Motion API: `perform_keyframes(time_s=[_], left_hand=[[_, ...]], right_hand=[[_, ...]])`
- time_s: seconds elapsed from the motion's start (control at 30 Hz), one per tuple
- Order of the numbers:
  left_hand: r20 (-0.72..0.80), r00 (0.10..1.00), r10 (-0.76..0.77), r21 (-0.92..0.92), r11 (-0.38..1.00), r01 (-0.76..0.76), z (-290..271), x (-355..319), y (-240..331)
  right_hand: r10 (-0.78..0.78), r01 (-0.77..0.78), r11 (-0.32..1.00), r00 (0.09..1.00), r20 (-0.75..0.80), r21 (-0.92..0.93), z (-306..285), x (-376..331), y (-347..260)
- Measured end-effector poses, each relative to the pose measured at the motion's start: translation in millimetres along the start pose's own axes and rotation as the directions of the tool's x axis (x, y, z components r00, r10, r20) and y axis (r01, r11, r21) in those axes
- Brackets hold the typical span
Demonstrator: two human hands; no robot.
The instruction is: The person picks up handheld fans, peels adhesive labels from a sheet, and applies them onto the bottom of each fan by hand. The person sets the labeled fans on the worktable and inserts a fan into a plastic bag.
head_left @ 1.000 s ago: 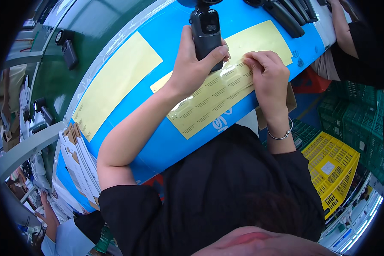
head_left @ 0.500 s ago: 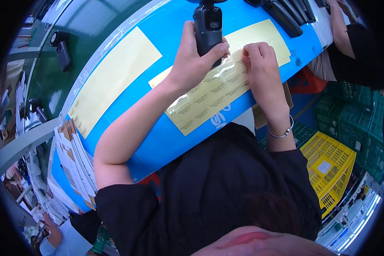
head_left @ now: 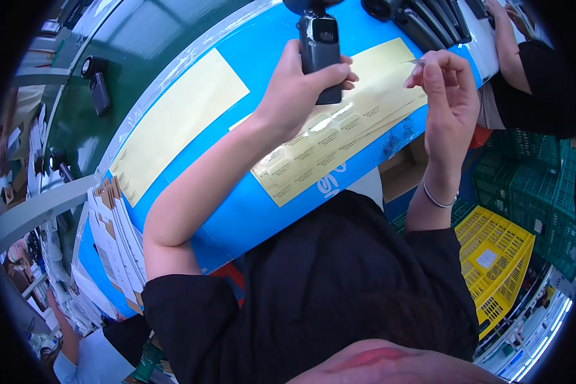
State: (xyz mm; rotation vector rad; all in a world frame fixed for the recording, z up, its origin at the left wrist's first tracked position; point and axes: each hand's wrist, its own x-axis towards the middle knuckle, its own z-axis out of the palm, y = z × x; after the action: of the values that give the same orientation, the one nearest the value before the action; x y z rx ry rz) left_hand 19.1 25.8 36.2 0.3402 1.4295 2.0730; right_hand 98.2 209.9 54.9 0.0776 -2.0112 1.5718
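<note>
My left hand (head_left: 288, 89) is wrapped around a black handheld device (head_left: 320, 54) with a round head, which the top edge of the picture cuts off. It is held above the pale yellow sticker sheet (head_left: 288, 182), where rows of clear printed labels show. At the right, my right hand (head_left: 451, 96) is raised over the sheet's end. Its thumb and fingertips pinch a small clear sticker (head_left: 413, 62), seen nearly edge-on. A second yellow sheet (head_left: 179, 115) lies to the left of my left forearm.
Several black devices (head_left: 425, 25) lie at the far right of the blue table (head_left: 221, 240). Another device (head_left: 99, 93) rests on a green surface beyond. Flat cartons (head_left: 118, 237) stand at left. Yellow (head_left: 493, 256) and green crates (head_left: 515, 179) are at right, near a co-worker's arm (head_left: 505, 48).
My right hand has lifted off the sticker sheet and moved right, with a clear sticker now visible in its fingertips. My left hand and the device have shifted slightly right.
</note>
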Motion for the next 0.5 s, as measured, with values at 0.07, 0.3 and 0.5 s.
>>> perform_keyframes(time_s=[0.07, 0.3, 0.5], left_hand=[[0.025, 0.998, -0.066, -0.158, 0.985, 0.069, 12, -1, 15], [0.285, 0.956, 0.078, -0.839, 0.503, 0.209, 48, -29, 45], [0.019, 0.986, -0.166, -0.751, 0.648, 0.124, 64, -43, 58]], right_hand=[[-0.025, 0.006, 0.972, 0.997, 0.075, 0.236, 10, 1, -18], [-0.098, 0.092, 0.964, 0.995, 0.013, 0.248, 27, -9, -57], [-0.12, 0.119, 0.974, 0.993, -0.005, 0.191, 34, -18, -58]])
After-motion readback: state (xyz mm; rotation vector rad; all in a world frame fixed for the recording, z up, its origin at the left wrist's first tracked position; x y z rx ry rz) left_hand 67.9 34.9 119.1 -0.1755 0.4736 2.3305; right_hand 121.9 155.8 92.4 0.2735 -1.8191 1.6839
